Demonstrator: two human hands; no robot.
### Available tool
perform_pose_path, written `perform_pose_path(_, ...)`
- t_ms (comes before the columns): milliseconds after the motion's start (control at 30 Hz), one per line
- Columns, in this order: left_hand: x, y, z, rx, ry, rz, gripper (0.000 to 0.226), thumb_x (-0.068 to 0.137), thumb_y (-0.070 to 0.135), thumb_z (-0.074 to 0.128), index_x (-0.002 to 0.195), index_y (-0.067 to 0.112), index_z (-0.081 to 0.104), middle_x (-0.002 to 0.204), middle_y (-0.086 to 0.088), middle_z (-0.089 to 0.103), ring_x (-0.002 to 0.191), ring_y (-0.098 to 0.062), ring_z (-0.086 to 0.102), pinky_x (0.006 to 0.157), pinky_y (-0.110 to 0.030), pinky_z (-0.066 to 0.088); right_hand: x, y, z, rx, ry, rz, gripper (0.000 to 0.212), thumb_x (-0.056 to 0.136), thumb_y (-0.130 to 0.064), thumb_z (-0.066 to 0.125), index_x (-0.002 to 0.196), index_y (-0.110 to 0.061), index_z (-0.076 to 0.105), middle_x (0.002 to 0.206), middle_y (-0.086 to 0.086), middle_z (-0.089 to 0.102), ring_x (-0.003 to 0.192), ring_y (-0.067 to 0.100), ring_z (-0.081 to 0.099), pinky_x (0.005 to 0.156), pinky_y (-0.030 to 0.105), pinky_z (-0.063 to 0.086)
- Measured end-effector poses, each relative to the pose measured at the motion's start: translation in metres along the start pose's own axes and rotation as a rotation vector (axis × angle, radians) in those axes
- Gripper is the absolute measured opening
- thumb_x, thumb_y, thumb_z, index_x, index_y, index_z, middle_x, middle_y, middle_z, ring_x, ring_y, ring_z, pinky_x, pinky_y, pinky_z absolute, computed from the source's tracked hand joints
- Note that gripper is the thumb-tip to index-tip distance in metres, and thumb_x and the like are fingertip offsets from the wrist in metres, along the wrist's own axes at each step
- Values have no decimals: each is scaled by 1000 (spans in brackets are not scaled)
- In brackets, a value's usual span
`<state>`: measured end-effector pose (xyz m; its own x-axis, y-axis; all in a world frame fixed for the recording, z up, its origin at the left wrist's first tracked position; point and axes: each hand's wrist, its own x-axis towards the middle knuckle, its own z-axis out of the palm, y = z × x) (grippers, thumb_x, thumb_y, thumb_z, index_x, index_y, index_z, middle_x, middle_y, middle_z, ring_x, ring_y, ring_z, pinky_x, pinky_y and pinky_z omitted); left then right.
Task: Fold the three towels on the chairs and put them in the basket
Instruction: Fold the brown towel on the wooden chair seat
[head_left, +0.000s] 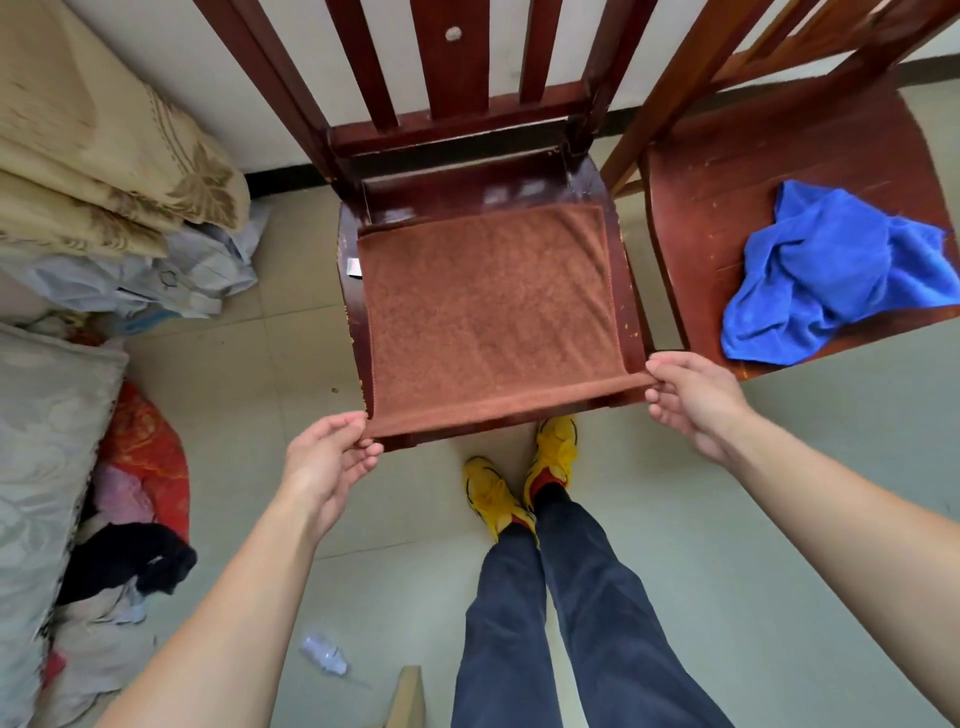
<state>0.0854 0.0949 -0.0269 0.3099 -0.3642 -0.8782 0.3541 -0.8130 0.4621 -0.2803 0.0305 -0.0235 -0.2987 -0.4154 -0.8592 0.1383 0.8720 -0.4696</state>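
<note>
A brown towel lies spread flat over the seat of the middle wooden chair. My left hand pinches its near left corner, and my right hand pinches its near right corner, with the near edge lifted slightly off the seat front. A crumpled blue towel lies on the seat of the right chair. No basket and no third towel are in view.
Folded beige bedding and a heap of pillows and clothes fill the left side. A plastic bottle lies on the tiled floor. My legs and yellow shoes stand right before the middle chair.
</note>
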Motion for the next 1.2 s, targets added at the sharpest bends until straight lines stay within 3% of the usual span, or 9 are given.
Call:
perform_pose_path(133, 17, 53, 17, 117, -40, 120, 20, 85, -3, 64, 104, 0, 63, 67, -5, 69, 58, -12, 64, 64, -21, 55, 15, -51, 23, 43, -61, -8, 5, 90, -7, 60, 92, -9, 64, 77, 4, 58, 66, 11, 57, 51, 18, 50)
perform_pose_path(267, 47, 100, 44, 499, 78, 335, 24, 78, -3, 71, 100, 5, 68, 73, -1, 61, 61, -12, 55, 60, -20, 48, 39, -90, 45, -146, -31, -153, 22, 82, 7, 60, 96, -8, 68, 74, 7, 58, 59, 9, 55, 49, 16, 50)
perform_pose_path(367, 76, 128, 60, 675, 193, 438, 11, 81, 12, 72, 93, 10, 71, 76, -5, 62, 66, -16, 54, 67, -23, 45, 62, -112, 62, -293, 41, -247, 11, 83, -4, 71, 82, -14, 66, 65, 4, 54, 39, 1, 48, 36, 14, 38)
perform_pose_path(433, 96, 143, 68, 701, 251, 449, 11, 81, 21, 74, 88, 14, 70, 86, -5, 64, 78, -16, 57, 75, -25, 47, 81, -125, 72, -387, 92, -286, 16, 80, -15, 77, 73, -19, 63, 61, 0, 53, 43, 5, 47, 35, 13, 33)
perform_pose_path(700, 147, 167, 107, 728, 423, 452, 13, 81, 28, 71, 76, 18, 64, 93, -5, 67, 84, -21, 62, 76, -28, 50, 140, -152, 93, -637, 160, -405, 21, 78, -32, 78, 71, -21, 62, 84, -2, 65, 81, 17, 63, 74, 30, 51)
perform_pose_path(800, 146, 166, 119, 871, 595, 564, 17, 85, 24, 63, 99, 17, 68, 110, -9, 64, 102, -26, 61, 86, -35, 49, 133, -151, 97, -871, 251, -581, 12, 83, -34, 69, 90, -25, 67, 98, -2, 67, 94, 19, 63, 83, 30, 49)
perform_pose_path(900, 132, 146, 135, 1043, 409, 780, 18, 84, 19, 57, 99, 18, 68, 107, -12, 64, 101, -32, 59, 85, -40, 48, 121, -140, 109, -925, 151, -748, 13, 85, -29, 65, 98, -27, 68, 93, -4, 68, 89, 16, 63, 82, 33, 52)
perform_pose_path(1033, 131, 117, 140, 1248, 157, 645, 44, 83, 31, 68, 124, 19, 57, 119, -17, 52, 114, -36, 48, 94, -45, 45, 128, -116, 116, -742, -152, -445, 21, 79, -19, 74, 95, -28, 64, 82, 0, 67, 80, 17, 65, 83, 35, 55)
perform_pose_path(1200, 127, 110, 135, 1278, 221, 615, 61, 80, 34, 71, 135, 24, 46, 126, -15, 41, 121, -34, 39, 95, -49, 44, 143, -114, 81, -763, 147, -382, 14, 78, -27, 73, 87, -28, 62, 95, 2, 69, 91, 24, 66, 86, 38, 55)
